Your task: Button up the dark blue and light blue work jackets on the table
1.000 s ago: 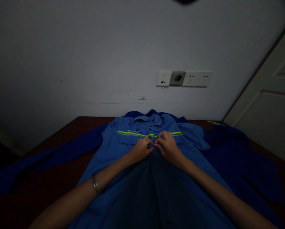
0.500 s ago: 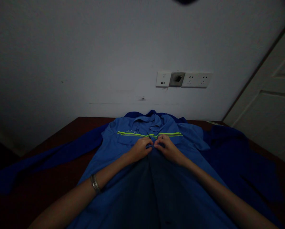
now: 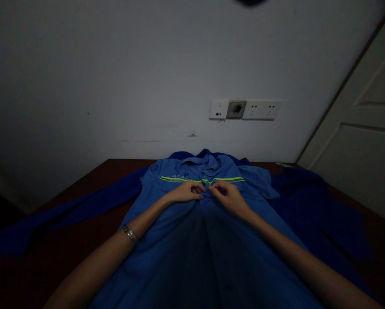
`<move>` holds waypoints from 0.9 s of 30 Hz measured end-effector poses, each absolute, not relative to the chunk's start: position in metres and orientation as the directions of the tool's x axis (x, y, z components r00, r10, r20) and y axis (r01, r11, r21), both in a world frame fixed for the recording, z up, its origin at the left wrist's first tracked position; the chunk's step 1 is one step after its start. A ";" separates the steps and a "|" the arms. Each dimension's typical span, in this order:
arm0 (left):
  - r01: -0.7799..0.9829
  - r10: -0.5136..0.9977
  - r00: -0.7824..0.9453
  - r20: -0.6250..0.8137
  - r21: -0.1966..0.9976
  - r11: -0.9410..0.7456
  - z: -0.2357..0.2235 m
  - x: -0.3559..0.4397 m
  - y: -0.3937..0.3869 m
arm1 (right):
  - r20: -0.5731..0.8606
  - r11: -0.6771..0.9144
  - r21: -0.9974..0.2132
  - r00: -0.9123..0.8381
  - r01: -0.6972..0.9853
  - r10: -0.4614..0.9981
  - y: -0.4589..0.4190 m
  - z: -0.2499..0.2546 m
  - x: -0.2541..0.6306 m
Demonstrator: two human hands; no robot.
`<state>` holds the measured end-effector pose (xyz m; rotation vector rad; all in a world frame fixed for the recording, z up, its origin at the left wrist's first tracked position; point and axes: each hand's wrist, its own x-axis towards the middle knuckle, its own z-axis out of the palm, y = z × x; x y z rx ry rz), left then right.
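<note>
A light-blue work shirt (image 3: 179, 223) with a yellow-green chest stripe lies front up, its collar towards the wall. At its front placket, just below the stripe, my left hand (image 3: 187, 191) pinches the cloth with thumb and fingers. Close beside it, my right hand (image 3: 228, 197) grips the other side of the placket between thumb and forefinger. Any button between the fingertips is too small and dark to make out. Beneath the shirt spreads a darker blue garment (image 3: 308, 206), one long sleeve (image 3: 92, 201) stretching out to the left.
The dark red-brown table (image 3: 115, 169) meets a pale wall (image 3: 147, 77) at its far edge. Switches and sockets (image 3: 245, 110) are set in the wall. A white panelled door (image 3: 366, 128) stands at the right. A small flat item (image 3: 284, 165) lies near the back right edge.
My left hand has shifted slightly up, its fingers straightening along the placket. My right hand stays at nearly the same spot. The whole view has tilted a little.
</note>
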<state>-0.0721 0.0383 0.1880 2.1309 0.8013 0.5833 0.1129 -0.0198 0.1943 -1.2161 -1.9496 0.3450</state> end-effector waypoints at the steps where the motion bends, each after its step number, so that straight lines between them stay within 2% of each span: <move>1: 0.326 0.709 0.695 0.121 0.826 -0.460 0.190 -0.075 0.039 | 0.457 0.511 -0.569 -0.269 0.644 0.848 -0.027 0.197 0.110; 3: 0.305 0.732 0.674 0.102 0.864 -0.401 0.195 -0.078 0.040 | 0.403 0.545 -0.485 -0.378 0.684 0.834 -0.042 0.200 0.103; 6: 0.310 0.793 0.592 0.145 0.867 -0.390 0.201 -0.076 0.037 | 0.327 0.580 -0.264 -0.495 0.770 0.805 -0.061 0.200 0.094; 8: 0.330 0.849 0.499 0.175 0.867 -0.373 0.205 -0.071 0.035 | 0.276 0.545 -0.126 -0.499 0.829 0.822 -0.069 0.198 0.088; 10: 0.344 0.902 0.390 0.184 0.880 -0.328 0.210 -0.064 0.037 | 0.222 0.471 -0.046 -0.451 0.881 0.865 -0.074 0.194 0.083; 13: 0.285 0.953 0.237 0.189 0.924 -0.254 0.216 -0.050 0.041 | 0.183 0.364 -0.003 -0.357 0.931 0.916 -0.076 0.188 0.075; 20: -0.051 0.990 -0.109 0.088 0.994 -0.094 0.202 -0.023 0.042 | 0.185 0.209 0.031 -0.211 0.978 0.960 -0.078 0.184 0.055; 27: -0.072 0.962 -0.253 0.101 0.990 -0.123 0.172 -0.032 0.025 | 0.159 0.174 0.012 -0.174 0.985 0.972 -0.078 0.196 0.048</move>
